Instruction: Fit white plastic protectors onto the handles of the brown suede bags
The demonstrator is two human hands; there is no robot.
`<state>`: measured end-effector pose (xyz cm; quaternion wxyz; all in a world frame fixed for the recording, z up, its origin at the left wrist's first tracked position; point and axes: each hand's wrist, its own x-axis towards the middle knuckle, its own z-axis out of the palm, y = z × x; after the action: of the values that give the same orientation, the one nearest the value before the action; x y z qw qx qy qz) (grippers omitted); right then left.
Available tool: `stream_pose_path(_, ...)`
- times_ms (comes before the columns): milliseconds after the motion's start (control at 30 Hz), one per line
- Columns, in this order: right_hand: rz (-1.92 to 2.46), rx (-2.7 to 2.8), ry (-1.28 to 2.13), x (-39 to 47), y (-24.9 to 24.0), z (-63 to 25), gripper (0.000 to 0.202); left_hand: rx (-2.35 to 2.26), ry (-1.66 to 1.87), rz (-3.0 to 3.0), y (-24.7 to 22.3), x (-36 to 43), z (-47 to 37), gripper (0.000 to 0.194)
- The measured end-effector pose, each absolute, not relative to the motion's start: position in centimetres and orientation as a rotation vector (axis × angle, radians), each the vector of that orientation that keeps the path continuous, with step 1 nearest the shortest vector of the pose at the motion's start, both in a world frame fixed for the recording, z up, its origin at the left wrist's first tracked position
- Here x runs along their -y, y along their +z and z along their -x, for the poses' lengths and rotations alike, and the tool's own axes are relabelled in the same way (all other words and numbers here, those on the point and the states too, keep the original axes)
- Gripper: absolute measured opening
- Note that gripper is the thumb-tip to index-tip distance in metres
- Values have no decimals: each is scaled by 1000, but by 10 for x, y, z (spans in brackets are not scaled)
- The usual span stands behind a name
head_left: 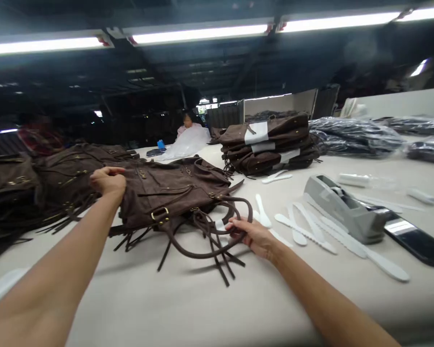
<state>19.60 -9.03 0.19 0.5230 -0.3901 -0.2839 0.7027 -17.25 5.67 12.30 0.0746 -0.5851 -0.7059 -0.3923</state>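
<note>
A dark brown handbag (pixel 166 188) lies on its side on the pale table, with brass buckles, zips and fringe tassels. Its two rounded handles (pixel 198 254) reach toward me. My left hand (pixel 109 181) is closed at the bag's left end, its fingers pinching the bag's edge. On the right, my right hand (pixel 251 236) closes around the handles near a white wrap (pixel 220 225). Thin tassels (pixel 220 260) hang below the handles onto the table.
More brown bags (pixel 65 168) lie at left; others are stacked (pixel 267 144) behind. At right are white plastic strips (pixel 311 226), a grey tape dispenser (pixel 347 207), a phone (pixel 419 238) and plastic-wrapped bags (pixel 354 137). A person (pixel 188 123) sits behind clear plastic (pixel 190 142).
</note>
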Motion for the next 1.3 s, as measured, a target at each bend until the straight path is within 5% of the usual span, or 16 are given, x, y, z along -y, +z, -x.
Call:
stream_pose_path(167,874,692,1769,91,4,-194,11,2154,-1053,1845,102,-28,118,12)
stream_pose_path(367,752,540,1712,83,2,-189,26,1762,-906,2714,34,69,3,29)
stream_pose_path(433,689,465,1665,78,3,-192,36,1555,-824,2935,26,95,-23,41)
stream_pose_path(600,521,341,1620,66,15,-216,28,1396,-603,3086,22,114,-54,108)
stream_pose_path(667,476,340,1629,65,25,-226,26,1531,-871,3159,22,108,-61,91)
stream_pose_path(800,400,480,1696,60,46,-227,31,1775,-1551,3007,37,81,-53,11)
stream_pose_path(933,677,1106,1460,47,44,-202,52,1854,-2156,2723,78,52,7,25)
stream_pose_path(1100,1064,1503,1010,53,0,-171,42,1783,-2662,2366,122,46,71,28)
stream_pose_path(1300,1155,1972,585,69,-33,-157,47,1887,-2531,2456,168,38,55,21)
